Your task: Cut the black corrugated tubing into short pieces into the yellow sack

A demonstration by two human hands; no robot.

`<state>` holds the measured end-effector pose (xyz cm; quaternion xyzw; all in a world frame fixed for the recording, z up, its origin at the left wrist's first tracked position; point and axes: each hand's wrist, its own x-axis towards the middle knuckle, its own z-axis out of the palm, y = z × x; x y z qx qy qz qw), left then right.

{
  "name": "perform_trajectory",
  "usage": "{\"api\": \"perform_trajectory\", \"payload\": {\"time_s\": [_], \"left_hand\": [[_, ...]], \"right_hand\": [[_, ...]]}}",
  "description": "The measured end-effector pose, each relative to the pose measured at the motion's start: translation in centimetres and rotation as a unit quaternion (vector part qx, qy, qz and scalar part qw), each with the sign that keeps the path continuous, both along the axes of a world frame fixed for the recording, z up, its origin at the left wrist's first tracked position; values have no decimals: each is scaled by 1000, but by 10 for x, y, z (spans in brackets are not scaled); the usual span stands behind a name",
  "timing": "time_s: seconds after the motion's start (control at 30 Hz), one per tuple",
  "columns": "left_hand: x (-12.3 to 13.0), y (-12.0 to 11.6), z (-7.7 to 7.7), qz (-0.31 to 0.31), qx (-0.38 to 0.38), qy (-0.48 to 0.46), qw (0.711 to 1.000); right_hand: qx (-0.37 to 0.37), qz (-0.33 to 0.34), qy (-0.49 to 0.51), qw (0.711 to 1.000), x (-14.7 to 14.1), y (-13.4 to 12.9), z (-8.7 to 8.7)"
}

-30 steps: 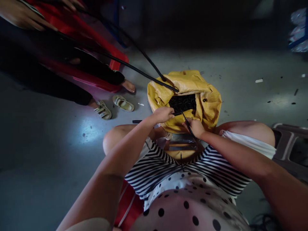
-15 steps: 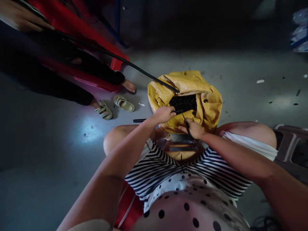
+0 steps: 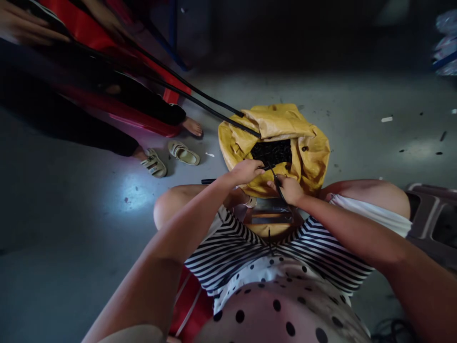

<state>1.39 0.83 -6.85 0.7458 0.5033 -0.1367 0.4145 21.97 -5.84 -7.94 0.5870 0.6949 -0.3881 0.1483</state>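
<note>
My left hand (image 3: 249, 171) is closed around a black tube (image 3: 208, 181). One end of the tube shows left of my forearm, and a short end pokes out past my fingers; the stretch between is hidden. In my right hand (image 3: 290, 189) is a pair of dark scissors (image 3: 277, 183), blades pointing up and left at the tube's short end. Both hands are over the near rim of a yellow sack (image 3: 314, 157), whose mouth shows many small black pieces (image 3: 273, 151).
At the upper left, a co-worker's hand (image 3: 32, 28) is near two long black tubes (image 3: 214, 114) that reach the sack. Loose sandals (image 3: 183, 153) lie on the floor. A dark plastic stool (image 3: 424, 224) stands at right, with scattered scraps (image 3: 386, 119) beyond.
A second long tube has appeared beside the co-worker's first one. The tube in my left hand has shifted slightly right, its far end now nearer my forearm. The scissors stay almost in place.
</note>
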Motion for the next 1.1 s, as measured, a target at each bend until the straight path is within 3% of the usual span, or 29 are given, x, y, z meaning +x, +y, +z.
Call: {"api": "perform_trajectory", "payload": {"time_s": [0.33,0.47,0.73,1.1], "left_hand": [[-4,6,8,19,-1,32,999],[-4,6,7,27,9,66,997],[-2,3,-2,40,10,-5,999],[4,-1,-2,39,-11,-14,999]], "right_hand": [[23,-42,33,998,4,-3,-7],[-6,-60,51,997,4,-4,-4],[-76,-28,27,996,0,-3,1],[-41,-33,47,998,-5,-2,2]]}}
